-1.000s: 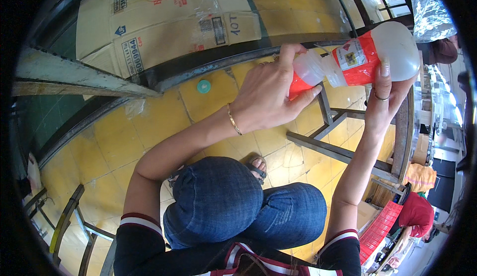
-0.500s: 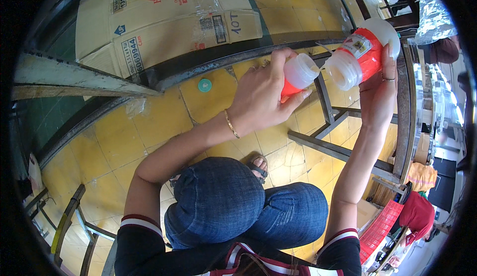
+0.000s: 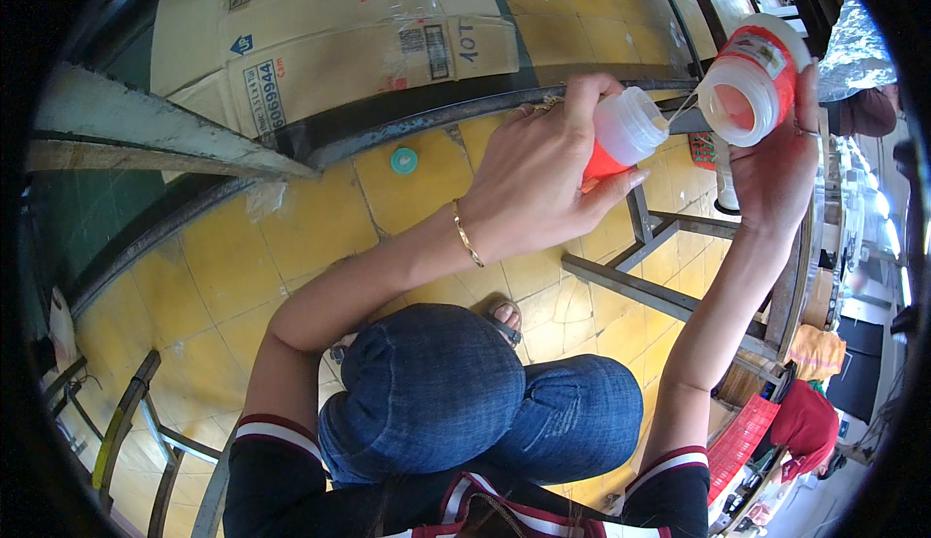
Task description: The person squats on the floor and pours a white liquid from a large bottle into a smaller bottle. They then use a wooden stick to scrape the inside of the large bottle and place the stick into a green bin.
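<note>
My left hand point(image 3: 543, 174) is closed round a translucent white plastic bottle with a red band point(image 3: 626, 131). That bottle is tilted, its uncapped mouth pointing right. My right hand point(image 3: 776, 174) grips a bigger white plastic jar with a red label point(image 3: 766, 58), also uncapped and tipped so that its mouth faces down and towards me. Thin pale strands stretch between the two mouths, which are close but apart. What the strands are made of I cannot tell.
On the yellow tiled floor lies a round green cap point(image 3: 403, 160). A flattened cardboard box point(image 3: 339, 82) rests at the upper left. Metal frame bars point(image 3: 669, 286) stand right of my knees, and a red plastic basket point(image 3: 742, 441) sits at the lower right, near a person in red point(image 3: 807, 422).
Both hands have shifted to the right with their containers, the right one also slightly upward. The jar's mouth has turned more towards me, showing its inside.
</note>
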Available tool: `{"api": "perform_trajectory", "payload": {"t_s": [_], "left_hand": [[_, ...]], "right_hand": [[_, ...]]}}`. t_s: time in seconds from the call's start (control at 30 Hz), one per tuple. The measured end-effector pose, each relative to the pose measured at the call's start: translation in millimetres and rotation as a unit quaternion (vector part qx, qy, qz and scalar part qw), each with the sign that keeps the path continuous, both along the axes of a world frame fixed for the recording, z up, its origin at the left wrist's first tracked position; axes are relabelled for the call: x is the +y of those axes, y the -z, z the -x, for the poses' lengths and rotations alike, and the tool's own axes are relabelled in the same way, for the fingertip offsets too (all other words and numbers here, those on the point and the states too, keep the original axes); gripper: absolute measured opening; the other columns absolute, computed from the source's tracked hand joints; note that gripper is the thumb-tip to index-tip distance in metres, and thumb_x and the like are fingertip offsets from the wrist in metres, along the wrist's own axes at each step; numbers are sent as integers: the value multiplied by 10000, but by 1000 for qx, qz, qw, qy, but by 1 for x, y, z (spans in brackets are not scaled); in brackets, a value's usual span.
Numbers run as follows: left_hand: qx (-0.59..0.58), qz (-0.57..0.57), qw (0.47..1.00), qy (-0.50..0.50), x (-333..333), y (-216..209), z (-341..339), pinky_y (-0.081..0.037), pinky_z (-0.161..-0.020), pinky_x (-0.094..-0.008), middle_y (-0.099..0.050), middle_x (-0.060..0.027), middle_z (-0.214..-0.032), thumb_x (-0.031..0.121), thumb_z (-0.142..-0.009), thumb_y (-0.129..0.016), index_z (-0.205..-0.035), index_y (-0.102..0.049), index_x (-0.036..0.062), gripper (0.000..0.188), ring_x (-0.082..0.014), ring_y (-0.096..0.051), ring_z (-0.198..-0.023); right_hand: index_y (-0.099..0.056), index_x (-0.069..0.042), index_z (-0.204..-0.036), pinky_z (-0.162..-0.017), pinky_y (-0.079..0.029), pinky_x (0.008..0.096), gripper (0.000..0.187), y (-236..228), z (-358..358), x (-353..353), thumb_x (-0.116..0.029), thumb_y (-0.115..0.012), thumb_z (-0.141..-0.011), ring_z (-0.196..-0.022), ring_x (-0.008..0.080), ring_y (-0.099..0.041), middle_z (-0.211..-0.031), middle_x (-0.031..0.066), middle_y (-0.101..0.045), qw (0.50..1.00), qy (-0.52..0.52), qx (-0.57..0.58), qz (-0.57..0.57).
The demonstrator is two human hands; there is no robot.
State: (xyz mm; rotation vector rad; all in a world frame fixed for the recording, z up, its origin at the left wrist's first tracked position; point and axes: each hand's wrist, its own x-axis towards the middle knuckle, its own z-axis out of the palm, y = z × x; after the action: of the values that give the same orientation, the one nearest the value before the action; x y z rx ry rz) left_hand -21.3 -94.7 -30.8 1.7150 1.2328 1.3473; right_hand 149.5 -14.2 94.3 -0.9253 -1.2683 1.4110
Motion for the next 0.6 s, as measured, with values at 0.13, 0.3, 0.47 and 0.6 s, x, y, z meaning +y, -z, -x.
{"api": "perform_trajectory", "payload": {"t_s": [0.13, 0.3, 0.47, 0.6], "left_hand": [[48, -26, 998, -16, 2, -4, 2, -500, -799, -442, -631, -200, -1005, 295, -813, -714, -1229, -361, 30, 607, -378, -655, -850], [73, -57, 995, -33, 3, -1, 0, -461, -795, -430, -639, -187, -1010, 270, -813, -714, -1237, -370, 33, 595, -349, -653, -863], [73, -59, 995, -39, 6, 3, -5, -448, -779, -430, -647, -186, -980, 265, -813, -715, -1243, -375, 33, 595, -337, -657, -844], [83, -48, 995, -27, 9, 6, -9, -444, -757, -435, -655, -187, -927, 260, -814, -713, -1239, -373, 28, 592, -336, -661, -792]], "right_hand": [[-409, -33, -1375, -1051, -397, 456, 552, -3, 7, -8, -421, -447, -984, -1186, 252, -552, -1261, 140, -569, 972, 134, -122, -150], [-426, -32, -1354, -1022, -429, 442, 576, -16, 4, -14, -448, -485, -959, -1176, 236, -561, -1269, 142, -565, 925, 142, -220, -276], [-505, -73, -1273, -945, -493, 368, 416, -31, -10, -11, -325, -568, -948, -1131, 202, -579, -1224, 107, -575, 915, 131, -223, -309], [-506, -66, -1271, -929, -499, 357, 402, -33, -14, -9, -297, -574, -949, -1122, 195, -580, -1214, 110, -578, 900, 143, -233, -338]]}}
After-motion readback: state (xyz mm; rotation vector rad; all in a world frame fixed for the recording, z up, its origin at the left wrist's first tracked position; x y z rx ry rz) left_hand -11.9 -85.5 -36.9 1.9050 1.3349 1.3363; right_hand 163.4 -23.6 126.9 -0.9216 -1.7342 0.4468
